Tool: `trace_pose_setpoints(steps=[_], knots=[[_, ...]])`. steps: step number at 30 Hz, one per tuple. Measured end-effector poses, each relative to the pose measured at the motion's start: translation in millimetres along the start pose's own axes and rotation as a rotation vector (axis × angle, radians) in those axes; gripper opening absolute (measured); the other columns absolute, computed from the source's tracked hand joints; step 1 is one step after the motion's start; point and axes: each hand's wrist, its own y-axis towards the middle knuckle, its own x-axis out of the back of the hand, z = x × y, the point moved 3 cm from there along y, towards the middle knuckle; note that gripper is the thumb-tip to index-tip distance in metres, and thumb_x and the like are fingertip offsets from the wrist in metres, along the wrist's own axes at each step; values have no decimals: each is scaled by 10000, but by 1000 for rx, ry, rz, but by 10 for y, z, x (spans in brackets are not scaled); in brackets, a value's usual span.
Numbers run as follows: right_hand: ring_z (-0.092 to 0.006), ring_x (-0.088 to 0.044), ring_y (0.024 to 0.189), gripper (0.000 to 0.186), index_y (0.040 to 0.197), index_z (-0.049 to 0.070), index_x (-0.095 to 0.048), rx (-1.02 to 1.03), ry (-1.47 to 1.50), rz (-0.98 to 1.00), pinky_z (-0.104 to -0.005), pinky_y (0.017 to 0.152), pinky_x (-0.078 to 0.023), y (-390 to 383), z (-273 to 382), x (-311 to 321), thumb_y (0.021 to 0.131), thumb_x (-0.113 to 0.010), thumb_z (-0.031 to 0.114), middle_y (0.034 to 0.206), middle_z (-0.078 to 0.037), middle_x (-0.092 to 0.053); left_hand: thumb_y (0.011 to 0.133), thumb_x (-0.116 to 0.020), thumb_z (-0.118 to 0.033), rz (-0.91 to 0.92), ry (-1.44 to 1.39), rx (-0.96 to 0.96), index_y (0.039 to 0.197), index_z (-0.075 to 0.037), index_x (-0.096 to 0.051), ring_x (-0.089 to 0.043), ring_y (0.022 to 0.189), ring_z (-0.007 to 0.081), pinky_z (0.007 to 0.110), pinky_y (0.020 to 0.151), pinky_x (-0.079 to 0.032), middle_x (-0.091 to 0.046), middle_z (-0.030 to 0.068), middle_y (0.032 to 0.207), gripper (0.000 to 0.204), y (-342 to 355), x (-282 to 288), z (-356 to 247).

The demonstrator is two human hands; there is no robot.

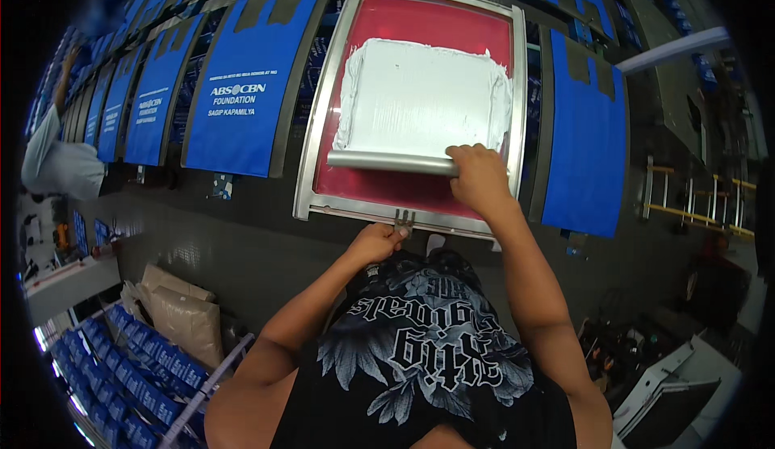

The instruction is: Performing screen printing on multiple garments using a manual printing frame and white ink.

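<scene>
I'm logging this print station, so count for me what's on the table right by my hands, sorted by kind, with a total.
Screen frame, red mesh: 1
Squeegee, held by the right hand: 1
White ink patch on the mesh: 1
Metal clip at the frame's near edge, touched by the left hand: 1
Blue bags beside the frame, one printed, one plain: 2
Total: 6

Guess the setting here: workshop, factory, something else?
Likely a screen-printing workshop. The right hand holds a squeegee on a framed red mesh screen spread with white ink, the left hand grips the frame's near edge, and blue bags lie in a row on a long table.
</scene>
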Motion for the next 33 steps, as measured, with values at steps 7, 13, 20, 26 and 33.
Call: trace_pose_setpoints(steps=[7,13,20,26,33], knots=[[-284,-636,855,369,959,80,-673,-212,452,114,-366,834,-449,-42,-898,107,611,-721,192,891,-135,-668,866,-539,-482,-217,217,-80,718,-24,-645,-599,586,292,377,577,-463,-616,137,636,492,-247,78,-47],[-112,-575,748,280,924,-27,-667,-250,1055,-15,-258,699,-449,88,-1259,-277,692,-739,114,798,-67,-650,892,-531,-388,-1094,163,-245,841,1,-626,-611,798,377,437,703,-462,-640,205,825,404,-376,1418,-445],[-122,-573,766,274,934,-21,-659,-446,1346,-153,-254,717,-431,210,-1427,-283,692,-734,82,853,-59,-656,932,-518,-238,-859,-393,-344,1179,-15,-559,-585,956,164,282,838,-450,-626,112,1085,335,198,1923,-51],[-134,-573,757,335,948,-25,-660,-466,1231,-88,-263,724,-438,154,-1569,-180,662,-752,123,823,-65,-646,953,-501,-210,-741,-439,-484,1123,-17,-518,-507,672,38,185,572,-384,-611,18,777,257,369,1624,141],[-136,-584,776,308,941,-18,-670,-548,1121,-201,-269,752,-450,-15,-1756,-358,663,-734,98,834,-68,-649,962,-484,-307,-653,-469,-454,1108,-23,-557,-486,758,72,228,666,-415,-583,30,827,327,1349,1395,322]])
